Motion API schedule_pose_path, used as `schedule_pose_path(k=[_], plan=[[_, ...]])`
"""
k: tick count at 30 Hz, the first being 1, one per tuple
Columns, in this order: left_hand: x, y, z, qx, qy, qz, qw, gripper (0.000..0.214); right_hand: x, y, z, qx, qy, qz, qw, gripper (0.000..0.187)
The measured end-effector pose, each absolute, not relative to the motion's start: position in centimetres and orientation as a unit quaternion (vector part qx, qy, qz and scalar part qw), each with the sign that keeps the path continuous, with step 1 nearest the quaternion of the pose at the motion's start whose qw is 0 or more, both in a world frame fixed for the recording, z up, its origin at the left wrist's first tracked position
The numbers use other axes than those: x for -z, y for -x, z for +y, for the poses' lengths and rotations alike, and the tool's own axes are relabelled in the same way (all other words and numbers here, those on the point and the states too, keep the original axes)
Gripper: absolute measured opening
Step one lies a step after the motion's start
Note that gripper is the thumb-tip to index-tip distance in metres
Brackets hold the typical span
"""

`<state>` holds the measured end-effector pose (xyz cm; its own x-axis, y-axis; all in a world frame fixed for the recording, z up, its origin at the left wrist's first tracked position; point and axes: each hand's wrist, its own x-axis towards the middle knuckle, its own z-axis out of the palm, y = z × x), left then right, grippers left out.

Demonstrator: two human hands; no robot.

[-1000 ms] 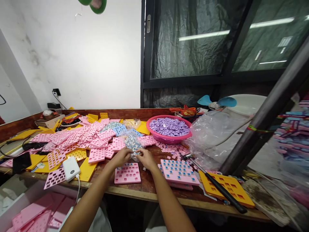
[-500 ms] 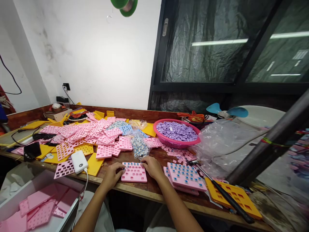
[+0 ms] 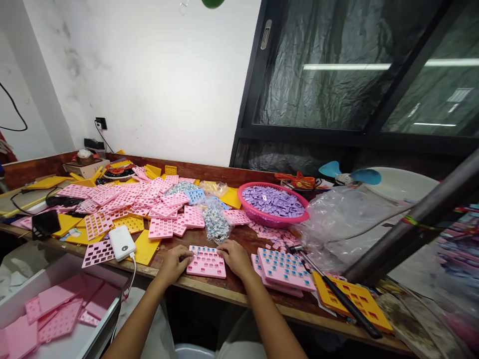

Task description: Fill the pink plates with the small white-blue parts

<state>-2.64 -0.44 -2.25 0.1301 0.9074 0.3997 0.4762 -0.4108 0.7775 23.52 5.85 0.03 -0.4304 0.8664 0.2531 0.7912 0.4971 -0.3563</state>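
Observation:
A pink slotted panel (image 3: 206, 269) lies flat near the table's front edge, with small blue pieces in its top row of square slots. My left hand (image 3: 175, 263) is at its upper left corner, fingers closed, with a tiny pale piece by the fingertips. At the upper right corner my right hand (image 3: 236, 258) has its fingers bent and drawn together; what is under them is hidden. Just behind the panel stands a clear bag of small blue and white pieces (image 3: 216, 224). Right of my right hand is a stack of pink panels (image 3: 286, 269), the top one bearing blue pieces.
A pink basket (image 3: 254, 215) holds purple pieces, with loose pink pieces (image 3: 267, 234) before it. A hammer (image 3: 337, 294) rests across a yellow panel (image 3: 368, 304). Left are piled pink panels (image 3: 127, 194) and a white power bank (image 3: 122, 243). An open drawer (image 3: 93, 344) holds pink panels.
The camera view has tilted and shifted slightly. Both hands stay at the pink panel's upper corners, with fingers in much the same pose.

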Motion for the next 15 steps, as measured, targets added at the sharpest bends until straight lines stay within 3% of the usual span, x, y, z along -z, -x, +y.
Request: schedule_pose_path(k=[6,11,15], plan=[[2.4,2.5,-0.5,-0.44,-0.716,0.494,0.225,0.024,0.2,-22.4,3.9,0.058,0.489,-0.864,0.104,0.031],[2.6,2.5,-0.6,-0.442,-0.723,0.489,0.209,0.025,0.4,-22.5,2.0,0.068,0.477,-0.869,0.109,0.042],[2.7,2.5,-0.5,-0.445,-0.722,0.487,0.209,0.023,0.0,-22.0,1.8,0.042,0.483,-0.861,0.154,0.037]])
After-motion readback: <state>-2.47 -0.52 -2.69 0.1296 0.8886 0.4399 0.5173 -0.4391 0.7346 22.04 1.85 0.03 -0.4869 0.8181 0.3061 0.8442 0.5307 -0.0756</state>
